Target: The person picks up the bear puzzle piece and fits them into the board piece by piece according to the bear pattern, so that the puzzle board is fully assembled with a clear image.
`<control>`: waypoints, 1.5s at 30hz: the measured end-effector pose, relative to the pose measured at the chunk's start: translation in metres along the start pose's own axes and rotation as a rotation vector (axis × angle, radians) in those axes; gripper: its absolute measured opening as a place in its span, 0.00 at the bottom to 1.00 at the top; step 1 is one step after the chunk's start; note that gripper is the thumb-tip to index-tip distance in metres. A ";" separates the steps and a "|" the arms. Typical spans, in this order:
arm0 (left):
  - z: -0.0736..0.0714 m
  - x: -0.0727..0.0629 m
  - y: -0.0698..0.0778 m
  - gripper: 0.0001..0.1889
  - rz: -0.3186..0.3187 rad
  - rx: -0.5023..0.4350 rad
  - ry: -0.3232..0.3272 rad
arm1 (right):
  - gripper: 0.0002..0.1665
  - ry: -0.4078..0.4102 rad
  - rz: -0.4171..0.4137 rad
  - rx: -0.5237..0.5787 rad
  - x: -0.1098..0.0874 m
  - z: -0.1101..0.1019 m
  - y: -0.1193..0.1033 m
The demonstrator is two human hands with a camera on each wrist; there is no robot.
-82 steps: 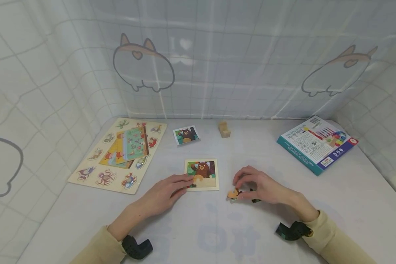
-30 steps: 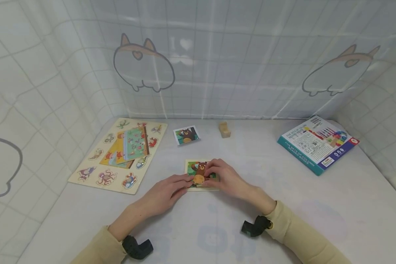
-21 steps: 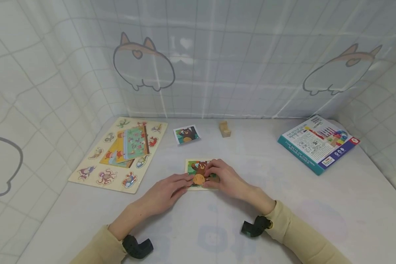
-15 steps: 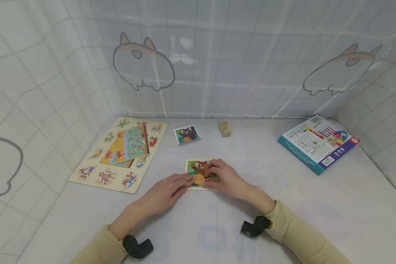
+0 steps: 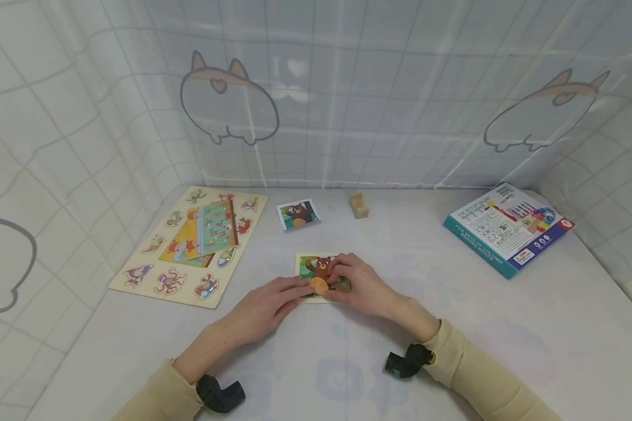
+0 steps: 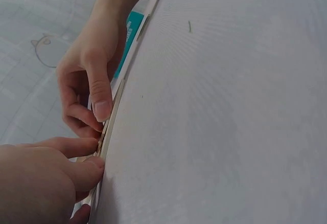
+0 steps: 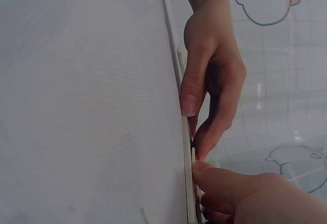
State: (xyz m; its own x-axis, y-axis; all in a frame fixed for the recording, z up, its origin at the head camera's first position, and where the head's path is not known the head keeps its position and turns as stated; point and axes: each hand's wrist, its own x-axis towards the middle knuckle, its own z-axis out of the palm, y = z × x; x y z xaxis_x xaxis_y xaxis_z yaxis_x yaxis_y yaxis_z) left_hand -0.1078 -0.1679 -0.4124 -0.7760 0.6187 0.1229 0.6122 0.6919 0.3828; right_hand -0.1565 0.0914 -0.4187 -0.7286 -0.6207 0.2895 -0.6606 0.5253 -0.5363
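Note:
A small square wooden bear puzzle (image 5: 311, 257) lies flat near the middle of the table, its pale tray rim showing. My left hand (image 5: 271, 301) rests at its left side, fingers nearly straight, with the fingertips on the orange belly piece (image 5: 318, 285). In the left wrist view my left thumb (image 6: 89, 170) lies along the front edge of the tray. My right hand (image 5: 366, 289) is at the right side, thumb and fingers curled to pinch a puzzle piece low on the picture. Its fingers hide the right part of the bear scene.
Behind the puzzle lie a small bear picture card (image 5: 298, 215) and a notched wooden block (image 5: 359, 206). On the left is a sea-animal puzzle board (image 5: 142, 286) with picture cards on it. A teal-sided toy box (image 5: 505, 231) lies at the back right.
My right hand has come left from loose pieces on the table to the puzzle, and the belly now shows whole. Lately my left fingertips have slid slightly right onto it.

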 end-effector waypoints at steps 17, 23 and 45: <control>0.002 0.003 0.003 0.19 0.032 0.041 -0.015 | 0.08 0.033 -0.039 0.025 0.000 0.002 0.000; 0.004 0.009 0.012 0.20 0.041 0.076 -0.017 | 0.04 0.040 -0.055 0.015 0.001 0.001 0.002; 0.007 0.012 0.016 0.22 0.071 0.054 -0.089 | 0.08 0.075 0.033 -0.011 0.001 0.000 0.007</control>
State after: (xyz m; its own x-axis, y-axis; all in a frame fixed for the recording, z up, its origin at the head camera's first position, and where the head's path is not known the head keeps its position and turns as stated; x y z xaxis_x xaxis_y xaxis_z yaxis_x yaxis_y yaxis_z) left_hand -0.1064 -0.1468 -0.4119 -0.7155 0.6956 0.0646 0.6740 0.6631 0.3257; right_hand -0.1617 0.0946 -0.4224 -0.7614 -0.5580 0.3301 -0.6374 0.5512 -0.5384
